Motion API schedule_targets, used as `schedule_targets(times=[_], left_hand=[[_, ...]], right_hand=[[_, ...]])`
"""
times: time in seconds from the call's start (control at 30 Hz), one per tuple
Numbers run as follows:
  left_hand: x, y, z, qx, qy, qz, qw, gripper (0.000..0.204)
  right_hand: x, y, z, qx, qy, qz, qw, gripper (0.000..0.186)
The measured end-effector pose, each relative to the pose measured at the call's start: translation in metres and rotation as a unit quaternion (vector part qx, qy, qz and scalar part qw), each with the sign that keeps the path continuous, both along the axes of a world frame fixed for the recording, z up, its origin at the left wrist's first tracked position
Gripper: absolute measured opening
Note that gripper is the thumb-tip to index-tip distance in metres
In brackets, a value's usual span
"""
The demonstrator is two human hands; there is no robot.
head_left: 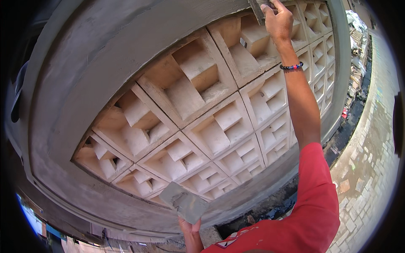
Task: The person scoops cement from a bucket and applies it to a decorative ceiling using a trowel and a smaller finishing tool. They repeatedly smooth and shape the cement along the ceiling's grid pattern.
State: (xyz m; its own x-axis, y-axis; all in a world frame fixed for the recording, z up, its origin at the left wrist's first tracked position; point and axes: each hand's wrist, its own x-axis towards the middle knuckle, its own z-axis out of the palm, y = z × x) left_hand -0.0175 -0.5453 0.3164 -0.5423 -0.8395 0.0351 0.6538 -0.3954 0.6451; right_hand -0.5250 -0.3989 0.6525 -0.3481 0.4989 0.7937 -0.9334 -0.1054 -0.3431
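Note:
My raised right hand (279,23) is closed around a dark, straight-edged flat tool (256,10) at the top of the view. Its far part is cut off by the frame, so its exact kind is unclear. The tool is at the border between the grey plaster band (168,25) and the breeze-block screen (181,95). Low in the middle, my left hand (190,225) grips a small, square mortar board (184,202) from below. Wet grey mortar is smeared on its face. The board overlaps the lower blocks in view.
Pale breeze blocks with deep square recesses fill the opening, framed by smooth grey render. Along the wall's foot runs a dark wet gutter (344,137). A paved path (358,198) lies at right, with rubble and white sacks (357,23) farther off.

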Motion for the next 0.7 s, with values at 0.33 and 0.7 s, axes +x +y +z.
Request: schedule_targets(times=[0.33,0.7], left_hand=[[0.036,-0.011,0.0,-0.009,0.014,0.002,1.0,0.042],[0.062,-0.017,0.012,0.022,0.037,0.007,0.999,0.033]], right_hand=[[0.185,-0.113,-0.01,0.079,0.17,0.063,0.98,0.037],[0.106,-0.053,-0.058,-0.214,0.025,0.548,0.809,0.041]])
